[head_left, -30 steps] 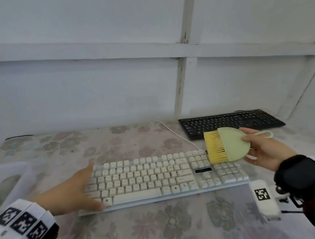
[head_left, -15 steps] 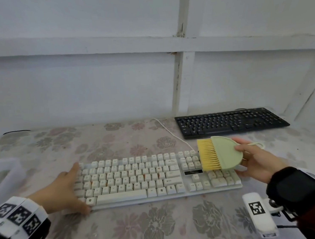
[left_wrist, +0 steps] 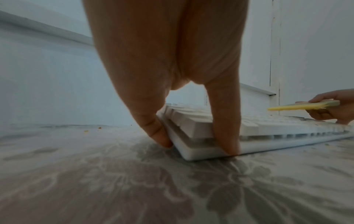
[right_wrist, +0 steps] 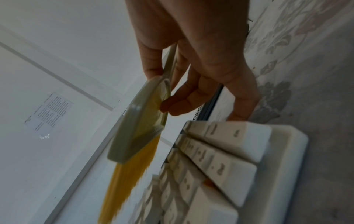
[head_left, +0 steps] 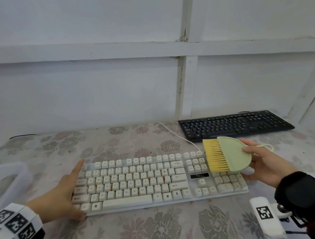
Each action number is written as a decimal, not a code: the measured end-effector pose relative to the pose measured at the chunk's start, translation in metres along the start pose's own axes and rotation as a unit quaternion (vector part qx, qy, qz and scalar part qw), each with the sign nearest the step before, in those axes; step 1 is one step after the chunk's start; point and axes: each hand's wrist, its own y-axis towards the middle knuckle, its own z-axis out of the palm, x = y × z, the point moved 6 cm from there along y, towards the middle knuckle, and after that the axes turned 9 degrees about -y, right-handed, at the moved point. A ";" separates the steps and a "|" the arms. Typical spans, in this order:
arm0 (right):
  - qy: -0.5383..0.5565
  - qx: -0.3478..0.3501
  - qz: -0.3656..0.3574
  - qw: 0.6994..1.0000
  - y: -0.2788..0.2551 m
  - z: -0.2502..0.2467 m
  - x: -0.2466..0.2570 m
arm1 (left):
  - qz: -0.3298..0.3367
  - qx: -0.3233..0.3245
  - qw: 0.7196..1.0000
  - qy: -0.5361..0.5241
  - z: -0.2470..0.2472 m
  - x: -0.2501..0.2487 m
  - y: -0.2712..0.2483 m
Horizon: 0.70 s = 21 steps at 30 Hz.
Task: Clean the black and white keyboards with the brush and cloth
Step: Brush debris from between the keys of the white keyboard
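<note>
The white keyboard lies across the middle of the floral tablecloth, with orange-brown stains between some keys. My left hand braces its left end, index finger straight along the side and thumb at the front corner. My right hand pinches a pale green brush with yellow bristles. The bristles point left, just above the number pad. The black keyboard lies at the back right by the wall, untouched. No cloth is in view.
A translucent white container stands at the left edge. The white keyboard's cable runs back toward the wall. A white marker block hangs below my right wrist. Small crumbs lie on the tablecloth.
The brush has stayed over the right end of the white keyboard, sinking a little toward the number pad. My left hand has kept its hold on the left end.
</note>
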 end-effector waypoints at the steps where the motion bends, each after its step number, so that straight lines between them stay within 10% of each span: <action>1: -0.004 0.001 -0.001 1.000 0.000 0.000 0.000 | 0.005 0.001 1.000 -0.016 0.000 0.001 -0.001; 12: 0.026 -0.100 -0.097 0.990 -0.004 -0.032 0.039 | 0.061 -0.064 0.994 -0.070 0.003 0.002 -0.007; 21: -0.162 -0.146 -0.214 0.952 -0.036 -0.060 0.082 | 0.093 -0.076 0.990 -0.077 0.002 0.014 -0.002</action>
